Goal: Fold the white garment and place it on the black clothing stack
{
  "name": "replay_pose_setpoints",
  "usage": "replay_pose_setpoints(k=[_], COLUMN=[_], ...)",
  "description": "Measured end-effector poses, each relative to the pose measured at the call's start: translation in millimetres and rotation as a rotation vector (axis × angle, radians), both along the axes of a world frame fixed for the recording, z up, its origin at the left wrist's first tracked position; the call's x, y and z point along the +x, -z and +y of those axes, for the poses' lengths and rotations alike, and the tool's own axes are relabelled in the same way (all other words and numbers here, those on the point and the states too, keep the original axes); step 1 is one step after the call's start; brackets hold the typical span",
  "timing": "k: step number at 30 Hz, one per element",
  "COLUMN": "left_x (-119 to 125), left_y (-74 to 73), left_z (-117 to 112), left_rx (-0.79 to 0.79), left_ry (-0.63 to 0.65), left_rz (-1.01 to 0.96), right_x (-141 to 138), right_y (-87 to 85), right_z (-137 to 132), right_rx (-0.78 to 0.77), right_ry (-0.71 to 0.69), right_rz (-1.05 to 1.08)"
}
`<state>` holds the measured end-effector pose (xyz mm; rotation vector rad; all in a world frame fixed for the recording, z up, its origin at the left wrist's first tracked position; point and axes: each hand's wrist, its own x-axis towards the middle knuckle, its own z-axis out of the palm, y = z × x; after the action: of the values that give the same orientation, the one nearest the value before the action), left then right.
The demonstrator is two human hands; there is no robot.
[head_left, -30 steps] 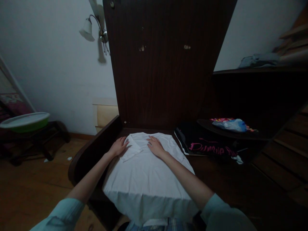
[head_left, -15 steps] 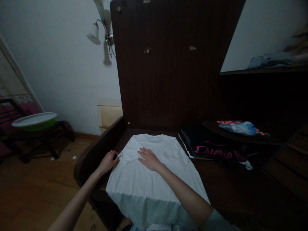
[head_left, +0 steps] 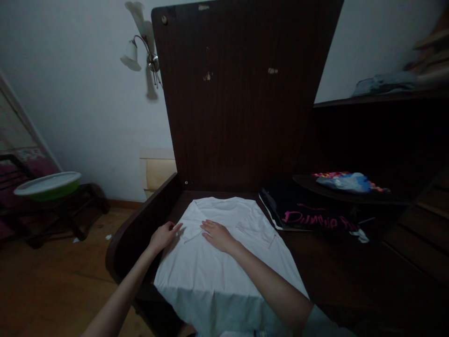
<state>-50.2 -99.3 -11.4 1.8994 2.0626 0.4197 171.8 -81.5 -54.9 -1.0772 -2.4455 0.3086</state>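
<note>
A white T-shirt [head_left: 224, 267] lies spread on a dark wooden surface, its collar end away from me and its lower part hanging over the front edge. Its two short sleeves lie on top of the body. My left hand [head_left: 164, 238] is at the shirt's left edge, with curled fingers and thumb closed on the cloth by the left sleeve; the fingertips are partly hidden. Flat on the upper middle of the shirt rests my right hand [head_left: 218, 235], fingers stretched out and holding nothing.
A dark wooden side rail [head_left: 140, 220] runs along the left, and a tall dark panel [head_left: 238, 103] stands behind. To the right lie a black bag with pink lettering [head_left: 308, 217] and a colourful plastic packet [head_left: 345, 181]. A green basin [head_left: 52, 187] sits on a chair at far left.
My left hand has shifted slightly right, and the left sleeve's edge has moved inward with it. My right hand stays flat on the shirt. The camera view has turned a little.
</note>
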Motion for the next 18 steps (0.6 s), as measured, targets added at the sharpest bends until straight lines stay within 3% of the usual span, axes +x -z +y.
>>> replay_pose_setpoints(k=[3,6,9,12,14,18], left_x=[15,47,89,120,128,112], left_y=[-8.9,-21.4,-26.4,-17.9,-9.5,-2.2], left_z=[8,6,-5,-18,-25,-44], left_rx=[0.022,0.109,0.162,0.124,0.114,0.033], left_ry=[0.001,0.018,0.104,0.267,0.324,0.262], left_rz=[0.044,0.092,0.195,0.23,0.216,0.241], right_x=[-1,1,7,14,16,16], right_y=[-1.4,-5.4,-7.3,-5.3,-3.0,0.1], right_z=[0,0,5,11,16,21], right_rx=[-0.021,-0.086,-0.186,-0.262,-0.283,-0.253], right_ry=[-0.012,-0.003,0.181,0.363,0.348,0.289], right_rz=[0.053,0.18,0.416,0.563,0.547,0.451])
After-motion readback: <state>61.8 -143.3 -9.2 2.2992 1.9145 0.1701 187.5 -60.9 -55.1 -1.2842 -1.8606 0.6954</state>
